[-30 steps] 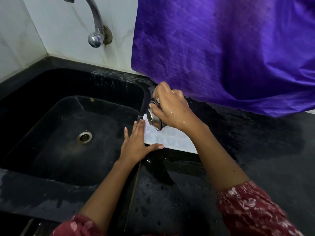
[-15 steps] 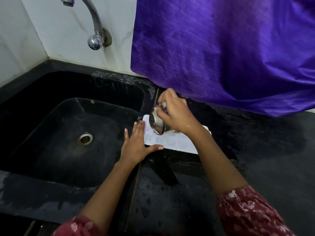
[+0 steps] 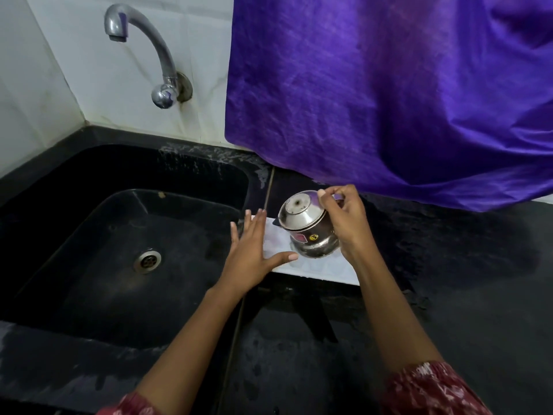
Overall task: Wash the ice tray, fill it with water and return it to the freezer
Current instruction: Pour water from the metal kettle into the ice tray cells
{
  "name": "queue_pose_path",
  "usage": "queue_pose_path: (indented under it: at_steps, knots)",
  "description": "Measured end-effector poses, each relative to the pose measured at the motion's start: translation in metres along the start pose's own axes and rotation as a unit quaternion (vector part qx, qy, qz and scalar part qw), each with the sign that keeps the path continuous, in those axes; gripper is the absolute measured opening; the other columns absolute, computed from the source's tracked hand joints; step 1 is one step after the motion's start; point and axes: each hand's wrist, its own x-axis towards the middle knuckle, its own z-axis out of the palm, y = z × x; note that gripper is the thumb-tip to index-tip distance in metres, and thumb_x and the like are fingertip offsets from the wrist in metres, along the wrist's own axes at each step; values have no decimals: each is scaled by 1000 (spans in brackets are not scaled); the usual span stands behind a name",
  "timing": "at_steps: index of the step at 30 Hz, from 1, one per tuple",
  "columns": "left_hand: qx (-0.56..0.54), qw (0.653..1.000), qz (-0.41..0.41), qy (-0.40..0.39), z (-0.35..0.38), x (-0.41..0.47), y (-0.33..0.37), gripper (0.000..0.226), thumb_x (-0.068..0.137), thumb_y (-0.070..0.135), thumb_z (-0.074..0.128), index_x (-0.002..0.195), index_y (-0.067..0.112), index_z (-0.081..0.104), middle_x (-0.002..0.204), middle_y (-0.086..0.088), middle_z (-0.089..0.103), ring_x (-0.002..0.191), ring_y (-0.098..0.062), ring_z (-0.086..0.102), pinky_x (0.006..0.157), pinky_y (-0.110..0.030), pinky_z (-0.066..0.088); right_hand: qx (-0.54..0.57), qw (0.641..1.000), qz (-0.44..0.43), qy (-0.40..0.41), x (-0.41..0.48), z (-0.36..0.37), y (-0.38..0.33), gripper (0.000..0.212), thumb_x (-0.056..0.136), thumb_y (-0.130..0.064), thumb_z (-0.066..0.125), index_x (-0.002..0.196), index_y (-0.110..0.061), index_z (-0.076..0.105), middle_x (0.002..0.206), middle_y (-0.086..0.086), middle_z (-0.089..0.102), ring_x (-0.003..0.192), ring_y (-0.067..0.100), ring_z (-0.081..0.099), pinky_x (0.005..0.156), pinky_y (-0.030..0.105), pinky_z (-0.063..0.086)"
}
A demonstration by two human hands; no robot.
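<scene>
Ice tray (image 3: 323, 269): laid on surface (image 3: 449, 295); held down by spread left hand (image 3: 254, 253); steel pot (image 3: 308, 232), gripped by right hand (image 3: 347, 223), tipped above. Filling judged underway; level carrying required next.

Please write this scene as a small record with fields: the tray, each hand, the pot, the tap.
tray: white ice tray, flat on the black counter, right of the sink
left hand: open, fingers straight, resting on the tray's left end
right hand: grips the steel pot
pot: tilted above the tray, base toward camera
tap: no water seen running
</scene>
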Motion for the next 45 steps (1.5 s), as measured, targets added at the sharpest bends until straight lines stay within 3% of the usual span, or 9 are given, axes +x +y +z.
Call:
queue_pose_path:
  at_steps: [2, 4, 7, 11, 15, 23, 26, 33, 45]
  knots:
    - [-95, 995, 3, 16, 0, 6, 15, 87, 73, 53, 62, 144, 16, 28, 154, 1, 23, 139, -2, -4, 110, -24, -12, 39, 999, 17, 0, 1, 0, 0, 13, 88, -24, 60, 79, -25, 50, 101, 6, 57, 100, 27, 58, 89, 42, 47]
    - [-168, 985, -25, 34, -2, 12, 26, 67, 78, 39, 69, 135, 19, 41, 144, 3, 39, 141, -12, 17, 111, -23, 12, 97, 995, 31, 7, 4, -1, 2, 16, 88, -21, 60, 77, -22, 49, 94, 6, 57, 94, 26, 58, 89, 42, 47]
    - [-204, 977, -41, 42, -7, 24, 33, 55, 76, 24, 75, 124, 15, 50, 117, 3, 59, 115, -13, 52, 83, -5, 38, 159, 986, 52, 14, 9, -2, 5, 18, 91, -20, 56, 76, -20, 45, 82, 1, 53, 81, 15, 54, 77, 32, 45]
    - [-196, 979, -43, 36, -10, 44, 36, 56, 74, 14, 76, 124, 9, 50, 111, -3, 63, 104, -14, 59, 87, -21, 45, 128, 990, 55, 7, 21, -4, 12, 22, 93, -24, 52, 74, -21, 40, 78, -1, 47, 74, 11, 46, 69, 26, 38]
    - [-199, 978, -38, 50, -9, 63, 37, 57, 73, 6, 75, 124, 9, 49, 104, 2, 61, 100, -15, 60, 88, -25, 48, 70, 996, 54, -4, 36, -6, 16, 22, 94, -29, 49, 77, -21, 39, 81, -1, 45, 76, 10, 44, 69, 24, 38]
    - [-202, 978, -38, 32, 6, 104, 30, 60, 76, 6, 73, 128, 14, 43, 115, -2, 62, 110, -19, 58, 97, -38, 46, 55, 997, 56, 5, 68, -9, 35, 12, 93, -29, 51, 82, -28, 48, 103, 3, 57, 100, 19, 55, 96, 43, 46]
    - [-229, 972, -47, 25, 14, 119, 24, 59, 75, 1, 71, 121, 22, 39, 105, 10, 60, 106, -17, 59, 98, -41, 46, 62, 997, 49, 4, 79, -9, 44, 11, 93, -25, 54, 84, -31, 52, 104, 3, 58, 99, 18, 56, 95, 43, 47]
    - [-253, 965, -62, 22, 33, 146, 1, 69, 75, -3, 70, 133, 10, 35, 112, 12, 59, 113, -16, 57, 103, -39, 43, 63, 997, 50, 2, 103, -7, 63, 11, 92, -23, 54, 88, -33, 54, 100, 0, 57, 96, 16, 55, 81, 33, 48]
    - [-224, 973, -45, -4, 39, 158, -7, 71, 82, -1, 64, 141, 12, 26, 118, 13, 50, 116, -9, 50, 102, -25, 38, 70, 996, 59, 12, 112, -2, 76, 9, 93, -24, 54, 102, -24, 54, 109, 2, 57, 99, 14, 55, 87, 32, 47]
